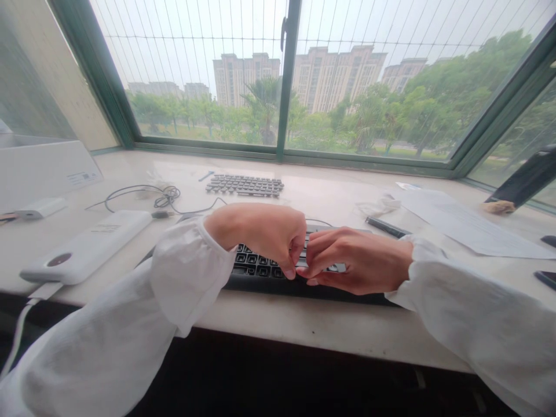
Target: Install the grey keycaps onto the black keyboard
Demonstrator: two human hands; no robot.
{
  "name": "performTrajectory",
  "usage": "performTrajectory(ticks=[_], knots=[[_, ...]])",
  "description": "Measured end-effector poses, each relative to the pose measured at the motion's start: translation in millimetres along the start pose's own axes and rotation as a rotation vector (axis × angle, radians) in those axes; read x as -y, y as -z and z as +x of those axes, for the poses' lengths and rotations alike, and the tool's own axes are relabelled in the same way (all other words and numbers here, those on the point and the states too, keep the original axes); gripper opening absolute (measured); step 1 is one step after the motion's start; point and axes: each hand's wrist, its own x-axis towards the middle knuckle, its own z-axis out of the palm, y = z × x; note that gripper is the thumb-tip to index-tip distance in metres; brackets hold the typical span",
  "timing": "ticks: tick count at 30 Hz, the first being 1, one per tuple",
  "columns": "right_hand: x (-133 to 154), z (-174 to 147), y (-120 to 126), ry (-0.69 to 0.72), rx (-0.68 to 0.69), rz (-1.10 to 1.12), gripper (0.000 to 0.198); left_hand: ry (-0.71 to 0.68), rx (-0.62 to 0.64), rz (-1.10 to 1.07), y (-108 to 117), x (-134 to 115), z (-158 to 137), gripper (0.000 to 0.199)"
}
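A black computer keyboard lies along the front of the white ledge, partly covered by both hands. Bare square key sockets show at its left. My left hand is bent down over the middle of it, fingers curled and thumb and fingertip pressed together. From the right, my right hand reaches in with its fingertips drawn together, almost touching the left ones. Whatever is between the fingers of either hand is hidden. Several dark keycaps sit in rows on the ledge behind the keyboard.
A white power bank with a plugged-in white cable and a coiled black cable lie left. Farther left stands a white box. At right are a dark pen-like object and paper sheets. A window closes off the back.
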Motion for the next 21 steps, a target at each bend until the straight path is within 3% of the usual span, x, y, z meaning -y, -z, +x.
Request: performTrajectory(ticks=[13,21], knots=[[-1.6,1.5,0.4,0.035,0.001,-0.018,0.019,-0.044,-0.02,0.008,-2.3,7.4,3.6,0.022],[2.4,1.6,-2.3,0.065,-0.012,-0.039,0.02,-0.032,-0.046,0.052,-4.5,-4.5,-1.5,0.015]])
